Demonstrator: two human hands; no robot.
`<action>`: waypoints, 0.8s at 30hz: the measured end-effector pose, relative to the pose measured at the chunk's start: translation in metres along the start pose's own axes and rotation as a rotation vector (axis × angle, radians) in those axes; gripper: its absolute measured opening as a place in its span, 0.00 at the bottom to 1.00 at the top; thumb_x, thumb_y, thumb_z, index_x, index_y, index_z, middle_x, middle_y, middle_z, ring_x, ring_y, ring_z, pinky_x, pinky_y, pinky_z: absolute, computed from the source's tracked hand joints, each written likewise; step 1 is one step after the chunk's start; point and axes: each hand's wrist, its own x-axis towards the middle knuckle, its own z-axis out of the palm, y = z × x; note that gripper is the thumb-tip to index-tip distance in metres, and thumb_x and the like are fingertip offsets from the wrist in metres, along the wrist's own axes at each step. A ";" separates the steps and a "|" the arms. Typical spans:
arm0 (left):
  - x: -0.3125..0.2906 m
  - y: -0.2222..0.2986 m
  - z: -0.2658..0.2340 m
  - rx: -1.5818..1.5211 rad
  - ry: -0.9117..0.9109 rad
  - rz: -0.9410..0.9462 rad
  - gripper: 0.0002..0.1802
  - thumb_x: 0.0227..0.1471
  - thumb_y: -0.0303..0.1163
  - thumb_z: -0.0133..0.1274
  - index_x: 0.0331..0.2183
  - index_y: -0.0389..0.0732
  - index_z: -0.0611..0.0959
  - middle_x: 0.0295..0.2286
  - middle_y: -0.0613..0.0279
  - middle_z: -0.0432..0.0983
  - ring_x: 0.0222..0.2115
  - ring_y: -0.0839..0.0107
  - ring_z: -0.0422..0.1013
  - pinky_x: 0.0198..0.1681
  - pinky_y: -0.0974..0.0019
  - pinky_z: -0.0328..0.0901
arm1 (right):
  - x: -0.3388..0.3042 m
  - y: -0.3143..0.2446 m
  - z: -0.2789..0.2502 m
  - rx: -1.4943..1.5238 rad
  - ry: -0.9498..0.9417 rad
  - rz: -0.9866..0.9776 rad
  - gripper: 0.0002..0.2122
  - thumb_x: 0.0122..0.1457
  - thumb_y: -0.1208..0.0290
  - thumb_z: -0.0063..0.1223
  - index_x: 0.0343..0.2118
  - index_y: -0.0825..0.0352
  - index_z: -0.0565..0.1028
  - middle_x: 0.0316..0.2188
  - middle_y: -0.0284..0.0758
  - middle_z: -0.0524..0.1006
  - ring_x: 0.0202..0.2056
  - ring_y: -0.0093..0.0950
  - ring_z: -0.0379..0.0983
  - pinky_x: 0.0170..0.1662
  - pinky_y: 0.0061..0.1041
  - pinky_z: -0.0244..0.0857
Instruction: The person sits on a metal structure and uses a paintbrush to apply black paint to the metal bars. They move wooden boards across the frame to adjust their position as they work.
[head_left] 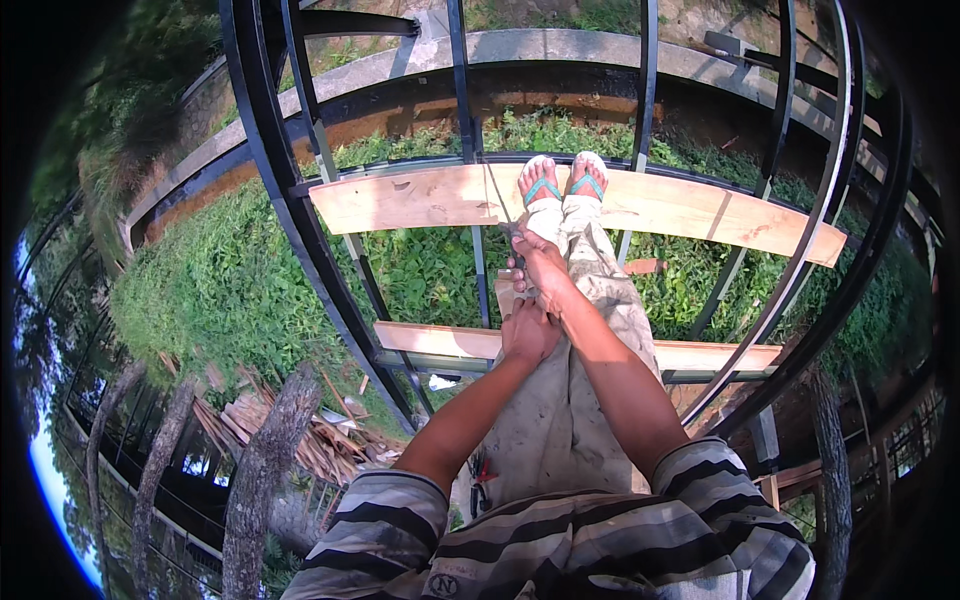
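Observation:
In front of my trousered legs my two hands are close together. My right hand (540,258) is closed round something dark, from which a thin straight rod (495,188) sticks up toward the far plank. Just below it my left hand (530,330) has its fingers curled in. What it grips, if anything, is hidden by the hand. A small pale piece of wood (505,292) shows beside the fingers of both hands. My feet, in sandals with green straps (541,187), rest on a long wooden plank (420,200).
A second, narrower plank (440,340) crosses nearer to me, behind my legs. Dark metal posts and beams (275,150) frame both sides. Far below are green plants (230,250), a curved concrete edge (550,45), tree trunks (268,470) and a heap of scrap wood (290,435).

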 end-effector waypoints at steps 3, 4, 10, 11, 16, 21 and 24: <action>-0.006 0.003 -0.006 -0.019 -0.108 -0.118 0.21 0.53 0.42 0.53 0.44 0.37 0.81 0.44 0.51 0.79 0.48 0.55 0.73 0.49 0.51 0.71 | -0.018 0.017 -0.001 0.094 -0.006 0.000 0.27 0.70 0.67 0.50 0.70 0.51 0.59 0.24 0.31 0.69 0.18 0.20 0.61 0.18 0.22 0.57; -0.006 -0.001 0.001 -0.060 -0.071 -0.149 0.21 0.53 0.40 0.53 0.44 0.36 0.81 0.44 0.50 0.79 0.48 0.53 0.73 0.49 0.50 0.71 | -0.016 0.019 -0.004 0.104 -0.005 0.001 0.27 0.70 0.66 0.50 0.70 0.50 0.60 0.24 0.31 0.69 0.18 0.20 0.61 0.18 0.22 0.57; -0.018 -0.011 -0.045 -0.129 0.156 -0.065 0.23 0.53 0.41 0.53 0.49 0.41 0.81 0.46 0.49 0.79 0.49 0.52 0.74 0.51 0.49 0.70 | -0.014 -0.010 -0.005 -0.092 0.053 -0.181 0.23 0.70 0.66 0.50 0.67 0.52 0.63 0.24 0.29 0.70 0.16 0.19 0.62 0.16 0.21 0.56; -0.023 -0.013 -0.056 -0.184 0.212 -0.071 0.23 0.53 0.40 0.53 0.49 0.41 0.81 0.45 0.48 0.79 0.49 0.51 0.74 0.51 0.48 0.70 | -0.024 -0.015 -0.004 -0.147 0.030 -0.220 0.25 0.70 0.66 0.50 0.69 0.52 0.61 0.24 0.29 0.70 0.16 0.19 0.62 0.16 0.21 0.56; -0.061 -0.072 -0.106 -0.302 0.198 -0.209 0.23 0.54 0.43 0.53 0.49 0.42 0.81 0.47 0.51 0.78 0.51 0.51 0.72 0.53 0.49 0.69 | -0.082 -0.030 0.039 -0.300 -0.018 -0.266 0.27 0.71 0.66 0.48 0.71 0.48 0.59 0.24 0.29 0.71 0.15 0.17 0.62 0.15 0.20 0.56; -0.059 -0.111 -0.068 -0.098 0.332 -0.157 0.22 0.54 0.43 0.52 0.47 0.42 0.82 0.49 0.54 0.75 0.52 0.50 0.70 0.53 0.47 0.69 | -0.072 -0.013 0.100 -0.446 -0.070 -0.291 0.27 0.72 0.65 0.48 0.72 0.47 0.58 0.25 0.29 0.72 0.15 0.17 0.62 0.15 0.20 0.57; -0.041 -0.130 -0.067 -0.063 0.277 -0.173 0.22 0.53 0.43 0.52 0.46 0.41 0.81 0.50 0.54 0.73 0.52 0.50 0.69 0.52 0.46 0.69 | -0.040 0.009 0.137 -0.448 -0.096 -0.219 0.26 0.72 0.63 0.49 0.71 0.48 0.59 0.25 0.29 0.72 0.15 0.18 0.62 0.16 0.20 0.57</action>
